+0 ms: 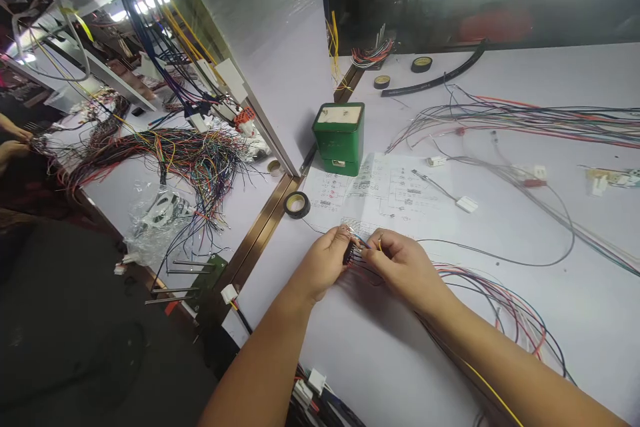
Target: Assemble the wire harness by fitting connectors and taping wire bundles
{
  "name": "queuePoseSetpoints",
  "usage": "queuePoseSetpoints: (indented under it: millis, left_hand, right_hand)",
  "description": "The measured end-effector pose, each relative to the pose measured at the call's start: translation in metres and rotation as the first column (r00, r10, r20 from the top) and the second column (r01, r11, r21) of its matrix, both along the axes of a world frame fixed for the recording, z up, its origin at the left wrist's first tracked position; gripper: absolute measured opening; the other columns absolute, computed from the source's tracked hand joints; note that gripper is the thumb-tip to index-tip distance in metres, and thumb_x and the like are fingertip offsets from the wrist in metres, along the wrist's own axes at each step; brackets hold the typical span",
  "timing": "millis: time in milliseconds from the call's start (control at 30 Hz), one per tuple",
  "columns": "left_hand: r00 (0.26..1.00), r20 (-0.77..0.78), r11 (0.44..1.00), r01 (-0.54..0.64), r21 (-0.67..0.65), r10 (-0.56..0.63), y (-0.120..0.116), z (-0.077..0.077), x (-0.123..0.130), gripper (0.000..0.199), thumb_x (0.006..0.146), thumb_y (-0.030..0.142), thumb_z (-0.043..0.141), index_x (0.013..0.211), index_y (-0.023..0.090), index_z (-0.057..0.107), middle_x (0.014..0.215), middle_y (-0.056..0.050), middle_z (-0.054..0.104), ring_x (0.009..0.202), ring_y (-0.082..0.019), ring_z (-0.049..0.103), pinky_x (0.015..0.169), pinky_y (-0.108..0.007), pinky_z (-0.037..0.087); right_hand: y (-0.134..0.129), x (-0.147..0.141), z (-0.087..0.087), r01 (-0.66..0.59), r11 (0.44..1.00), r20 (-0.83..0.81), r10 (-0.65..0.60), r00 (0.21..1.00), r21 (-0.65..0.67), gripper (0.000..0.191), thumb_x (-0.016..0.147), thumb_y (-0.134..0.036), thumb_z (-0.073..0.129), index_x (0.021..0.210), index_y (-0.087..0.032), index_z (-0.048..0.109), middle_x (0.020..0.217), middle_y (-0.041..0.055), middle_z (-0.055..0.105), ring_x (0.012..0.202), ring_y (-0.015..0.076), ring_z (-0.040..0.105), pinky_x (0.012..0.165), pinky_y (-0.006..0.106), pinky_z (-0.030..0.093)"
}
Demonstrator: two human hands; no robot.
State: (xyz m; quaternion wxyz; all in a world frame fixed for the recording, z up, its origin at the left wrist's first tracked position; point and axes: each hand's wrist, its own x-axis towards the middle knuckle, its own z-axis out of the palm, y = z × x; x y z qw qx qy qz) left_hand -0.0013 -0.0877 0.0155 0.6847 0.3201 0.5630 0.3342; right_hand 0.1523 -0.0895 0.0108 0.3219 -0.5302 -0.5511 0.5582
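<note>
My left hand (327,257) is closed around a dark multi-pin connector (349,253), near the front middle of the white table. Thin wires come out of the connector's right side. Close beside it, my right hand (397,257) pinches a thin wire (380,242) that looks yellow, its end hidden by the fingertips. Below the right hand, a bundle of red, black and white wires (500,293) curves off to the right. Under both hands' far side lies a printed wiring drawing (385,187).
A green box (340,143) stands behind the drawing, beside a grey upright panel (280,47). A black tape roll (297,205) lies to the left. Long wires (525,117) and a white connector (467,204) lie to the right. Another person's hands (13,140) show far left, near a wire heap (195,160).
</note>
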Motion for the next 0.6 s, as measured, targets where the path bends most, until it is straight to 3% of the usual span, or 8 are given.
queuePoseSetpoints:
  millis: [233, 600]
  left_hand:
    - [0.999, 0.031, 1.000, -0.013, -0.006, 0.013, 0.0004, 0.0004, -0.0008, 0.040, 0.084, 0.057, 0.051, 0.085, 0.017, 0.055, 0.071, 0.001, 0.052, 0.063, -0.010, 0.048, 0.057, -0.021, 0.041]
    - [0.999, 0.036, 1.000, 0.003, 0.004, -0.003, 0.0012, 0.0036, 0.0007, 0.041, 0.083, 0.058, 0.052, 0.081, 0.017, 0.052, 0.066, 0.003, 0.048, 0.056, -0.007, 0.043, 0.052, -0.018, 0.037]
  right_hand:
    - [-0.0001, 0.0011, -0.0009, -0.011, 0.999, -0.082, 0.007, 0.997, -0.044, 0.016, 0.077, -0.025, 0.052, 0.063, -0.020, 0.045, 0.060, -0.0049, 0.045, 0.055, 0.0106, 0.041, 0.051, 0.022, 0.036]
    - [0.0021, -0.0003, -0.0048, -0.029, 1.000, 0.011, 0.029, 1.000, -0.008, 0.020, 0.079, -0.025, 0.051, 0.061, -0.020, 0.043, 0.058, -0.0047, 0.046, 0.054, 0.0107, 0.044, 0.051, 0.023, 0.036]
